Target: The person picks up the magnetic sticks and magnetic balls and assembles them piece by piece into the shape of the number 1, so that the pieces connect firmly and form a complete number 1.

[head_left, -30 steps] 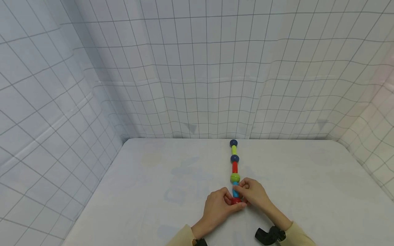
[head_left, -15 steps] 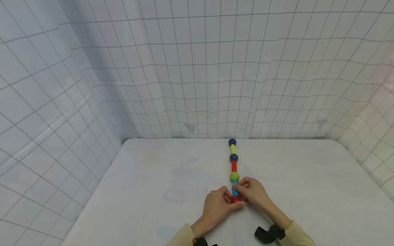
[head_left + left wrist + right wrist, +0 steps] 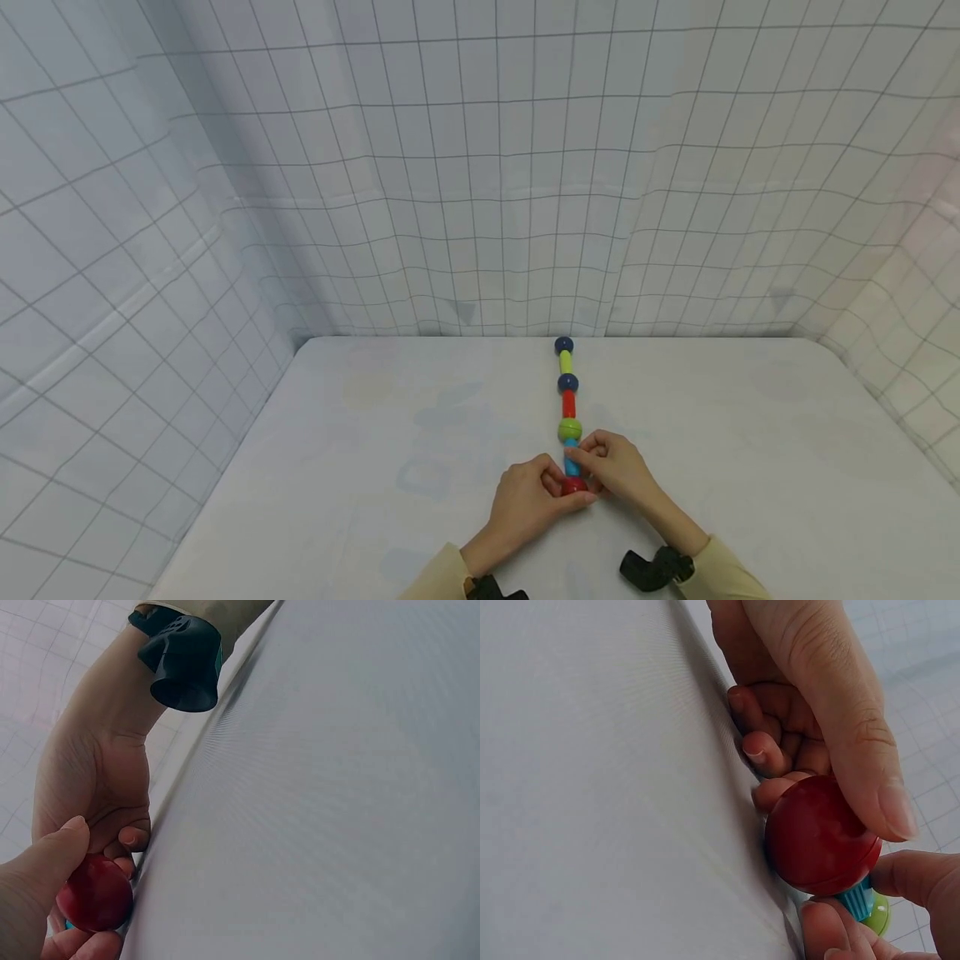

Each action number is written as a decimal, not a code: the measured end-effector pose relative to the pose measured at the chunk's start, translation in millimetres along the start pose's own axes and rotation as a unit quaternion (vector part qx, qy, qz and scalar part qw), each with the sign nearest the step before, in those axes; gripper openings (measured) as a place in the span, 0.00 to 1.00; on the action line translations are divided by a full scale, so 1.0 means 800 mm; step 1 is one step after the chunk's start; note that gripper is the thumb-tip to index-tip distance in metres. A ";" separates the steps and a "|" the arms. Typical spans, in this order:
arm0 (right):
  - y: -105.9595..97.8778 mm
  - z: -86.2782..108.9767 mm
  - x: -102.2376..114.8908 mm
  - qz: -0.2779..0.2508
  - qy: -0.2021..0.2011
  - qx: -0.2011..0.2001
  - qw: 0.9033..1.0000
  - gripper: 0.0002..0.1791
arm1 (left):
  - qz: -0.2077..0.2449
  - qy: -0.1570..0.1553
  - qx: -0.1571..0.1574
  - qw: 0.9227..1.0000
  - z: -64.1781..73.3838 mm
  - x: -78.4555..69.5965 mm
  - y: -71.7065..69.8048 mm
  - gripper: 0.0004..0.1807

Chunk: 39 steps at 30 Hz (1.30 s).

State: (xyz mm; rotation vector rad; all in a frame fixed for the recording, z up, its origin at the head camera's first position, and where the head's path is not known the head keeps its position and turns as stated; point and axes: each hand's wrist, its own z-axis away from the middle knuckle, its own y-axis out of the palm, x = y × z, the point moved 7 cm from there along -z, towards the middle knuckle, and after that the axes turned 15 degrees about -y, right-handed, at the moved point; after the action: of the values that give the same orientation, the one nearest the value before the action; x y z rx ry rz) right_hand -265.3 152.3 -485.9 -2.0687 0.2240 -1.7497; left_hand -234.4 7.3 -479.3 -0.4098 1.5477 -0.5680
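A straight row of toy balls and rods lies on the table. Its nearest ball is red [image 3: 574, 486], joined to a blue rod [image 3: 572, 460]. Beyond follow a green ball [image 3: 570, 429], a red rod [image 3: 568, 404], a dark blue ball [image 3: 567, 382], a yellow-green rod [image 3: 566, 362] and another dark blue ball [image 3: 564, 345]. My left hand [image 3: 525, 502] grips the red ball between thumb and fingers. Thumb and fingers of my right hand [image 3: 621, 471] pinch the blue rod. In the right wrist view, the blue rod's ribbed end [image 3: 856, 898] meets the red ball.
The white table [image 3: 337, 467] reaches back to a hanging white sheet with a grid pattern [image 3: 480, 183]. More gridded sheet hangs at both sides. A black wrist-worn device [image 3: 654, 570] sits at the right wrist, and another [image 3: 491, 588] at the left.
Both hands keep their grip on the red ball and the blue rod. The whole view shifts very slightly; the row looks otherwise the same.
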 end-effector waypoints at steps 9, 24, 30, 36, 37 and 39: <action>-0.001 0.000 0.002 0.006 0.010 -0.006 1.000 0.14 | 0.005 0.001 0.028 1.000 -0.002 0.004 0.000 0.18; 0.000 0.000 -0.003 0.016 0.007 -0.016 1.000 0.14 | 0.011 0.001 0.026 1.000 -0.002 0.004 0.000 0.18; 0.000 0.000 -0.005 0.014 0.004 -0.012 1.000 0.16 | 0.009 0.001 0.028 1.000 -0.002 0.006 0.001 0.19; -0.001 0.000 -0.005 0.021 0.000 -0.006 1.000 0.18 | 0.013 -0.004 0.034 0.999 -0.001 0.005 0.001 0.19; -0.001 0.000 -0.004 0.022 -0.002 -0.005 1.000 0.18 | 0.014 -0.004 0.035 0.999 -0.001 0.005 0.001 0.20; -0.001 0.001 -0.002 0.021 -0.006 -0.003 1.000 0.18 | 0.016 -0.006 0.037 0.999 -0.001 0.005 0.001 0.20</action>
State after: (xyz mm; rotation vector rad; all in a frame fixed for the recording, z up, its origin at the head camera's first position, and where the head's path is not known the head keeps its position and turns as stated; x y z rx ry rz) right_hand -264.9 153.7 -486.9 -2.0626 0.2669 -1.7131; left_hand -235.6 5.7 -482.9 -0.3306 1.5151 -0.5960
